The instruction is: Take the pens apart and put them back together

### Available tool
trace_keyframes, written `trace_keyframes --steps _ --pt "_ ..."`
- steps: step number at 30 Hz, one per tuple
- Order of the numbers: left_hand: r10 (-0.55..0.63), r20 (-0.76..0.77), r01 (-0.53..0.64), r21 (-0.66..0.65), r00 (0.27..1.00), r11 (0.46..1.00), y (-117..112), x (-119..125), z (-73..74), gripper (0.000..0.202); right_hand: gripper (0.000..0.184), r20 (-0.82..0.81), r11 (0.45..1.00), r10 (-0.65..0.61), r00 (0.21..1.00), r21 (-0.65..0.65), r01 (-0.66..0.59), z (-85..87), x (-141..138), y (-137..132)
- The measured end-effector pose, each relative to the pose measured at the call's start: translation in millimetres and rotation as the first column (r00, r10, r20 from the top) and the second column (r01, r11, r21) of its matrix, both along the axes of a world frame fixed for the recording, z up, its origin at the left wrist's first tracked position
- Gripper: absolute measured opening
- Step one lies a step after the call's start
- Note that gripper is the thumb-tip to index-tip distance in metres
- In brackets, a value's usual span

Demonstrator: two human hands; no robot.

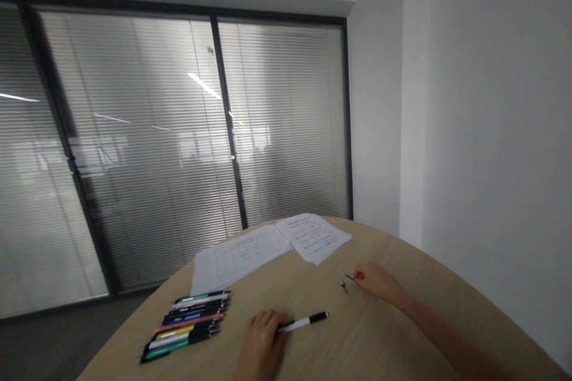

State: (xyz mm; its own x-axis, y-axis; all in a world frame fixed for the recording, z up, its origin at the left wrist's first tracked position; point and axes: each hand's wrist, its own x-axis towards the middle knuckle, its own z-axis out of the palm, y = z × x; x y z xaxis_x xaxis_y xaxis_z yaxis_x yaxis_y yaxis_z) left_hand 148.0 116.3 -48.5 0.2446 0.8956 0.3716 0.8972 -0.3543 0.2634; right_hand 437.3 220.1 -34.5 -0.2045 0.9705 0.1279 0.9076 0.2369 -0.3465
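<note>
My left hand rests low on the table with its fingers curled around the near end of a white pen with a black grip. The pen's other end points right, toward a small silver-and-dark pen part lying on the wood. Farther to the right, my right hand is closed in a pinch on a thin pen refill, dark near the fingers and pale toward its far end. The small part lies just below the refill, apart from the fingers.
A row of several coloured pens lies left of my left hand on the round wooden table. Printed sheets and another printed page lie toward the far edge. Behind stand glass panels with blinds and a white wall.
</note>
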Motion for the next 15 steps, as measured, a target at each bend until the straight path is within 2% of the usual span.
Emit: trace_keyframes --steps 4,11,15 --pt "0.045 0.054 -0.043 -0.042 0.998 0.998 -2.4 2.2 7.2 0.019 0.020 -0.040 1.000 0.003 0.999 -0.024 -0.004 -4.1 0.2 3.4" --pt "0.004 0.229 0.017 -0.089 0.973 0.996 3.2 -2.8 4.7 0.015 0.021 -0.067 0.998 -0.024 0.997 -0.052 0.021 -8.9 -0.7 5.0" --pt "0.014 0.273 0.013 -0.097 0.962 0.995 4.6 -3.2 5.6 0.014 0.020 -0.071 0.998 -0.049 0.996 -0.054 0.045 -15.4 0.2 9.5"
